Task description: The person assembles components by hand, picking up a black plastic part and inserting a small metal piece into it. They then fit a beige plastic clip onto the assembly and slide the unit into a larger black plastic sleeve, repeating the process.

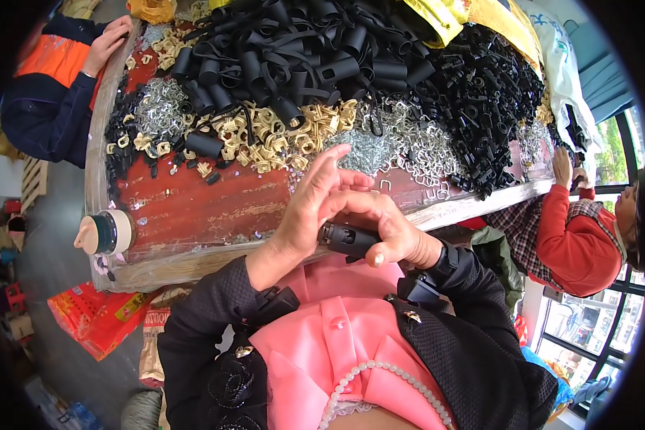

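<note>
My right hand (pixel 398 233) grips a short black plastic cylinder (pixel 347 239) with a slot in its side, close to my chest and just off the table's near edge. Across from it, my left hand (pixel 301 204) has its fingers stretched out and apart, its palm against the cylinder's left end. Any small part between the two palms is hidden. Beyond my fingertips lie piles of beige plastic clips (pixel 265 140), small silvery springs (pixel 362 149) and bent metal rings (pixel 423 147). A heap of black tubes with straps (pixel 294 50) rises behind them.
Small black parts (pixel 480 100) are heaped at the right of the red wooden table (pixel 201 201). A lidded cup (pixel 107 233) stands at its left corner. One person (pixel 57 86) is at the left edge, another in red sleeves (pixel 577 244) at the right. Red bags (pixel 97 319) lie below left.
</note>
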Demonstrator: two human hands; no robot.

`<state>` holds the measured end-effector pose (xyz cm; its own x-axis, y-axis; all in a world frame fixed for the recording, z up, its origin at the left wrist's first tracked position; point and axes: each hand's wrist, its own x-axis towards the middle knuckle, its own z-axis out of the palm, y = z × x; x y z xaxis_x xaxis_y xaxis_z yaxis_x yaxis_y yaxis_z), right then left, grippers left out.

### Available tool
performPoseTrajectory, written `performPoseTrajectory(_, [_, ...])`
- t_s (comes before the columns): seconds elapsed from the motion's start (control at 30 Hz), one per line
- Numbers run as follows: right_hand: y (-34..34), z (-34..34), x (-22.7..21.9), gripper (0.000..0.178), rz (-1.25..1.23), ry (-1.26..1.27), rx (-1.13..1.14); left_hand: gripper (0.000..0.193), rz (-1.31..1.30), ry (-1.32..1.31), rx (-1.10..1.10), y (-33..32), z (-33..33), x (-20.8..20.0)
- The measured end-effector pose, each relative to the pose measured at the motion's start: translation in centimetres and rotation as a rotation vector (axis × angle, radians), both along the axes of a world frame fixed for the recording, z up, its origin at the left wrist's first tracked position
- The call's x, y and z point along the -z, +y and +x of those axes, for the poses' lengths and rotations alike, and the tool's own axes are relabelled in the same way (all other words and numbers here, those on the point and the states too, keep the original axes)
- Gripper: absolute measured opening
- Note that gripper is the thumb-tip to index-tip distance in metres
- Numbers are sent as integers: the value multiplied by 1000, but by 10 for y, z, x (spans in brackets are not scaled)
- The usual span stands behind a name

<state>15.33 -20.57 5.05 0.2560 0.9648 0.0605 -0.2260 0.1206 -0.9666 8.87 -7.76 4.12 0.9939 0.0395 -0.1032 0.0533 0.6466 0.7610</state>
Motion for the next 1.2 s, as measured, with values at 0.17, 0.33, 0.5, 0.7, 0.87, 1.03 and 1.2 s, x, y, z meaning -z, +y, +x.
performPoseTrajectory(0.17, [0, -8, 3, 66, 24, 107, 29, 60, 45, -10, 73, -5, -4, -7])
performPoseTrajectory(0.33, [-2, -6, 0, 61, 20, 6, 23, 59, 90, -34, 72, -5, -5, -6])
performPoseTrajectory(0.5, [-18, 17, -16, 58, -125, -245, 10, 48, 579, -45, 71, 0, -5, 3])
performPoseTrajectory(0.7, [-177, 64, -29, 62, -788, -494, 249, 35, 1762, 45, -564, 109, -35, 6])
performPoseTrajectory(0.87, [-329, 39, 28, 38, -1515, -989, 295, 36, 2160, 271, -695, 170, -44, 10])
performPoseTrajectory(1.03, [-332, 20, 50, 33, -1505, -792, 484, 40, 2140, 512, -746, 207, -49, 30])
performPoseTrajectory(1.2, [-289, 42, 47, 35, -1362, -688, 554, 46, 1894, 524, -600, 220, -53, 53])
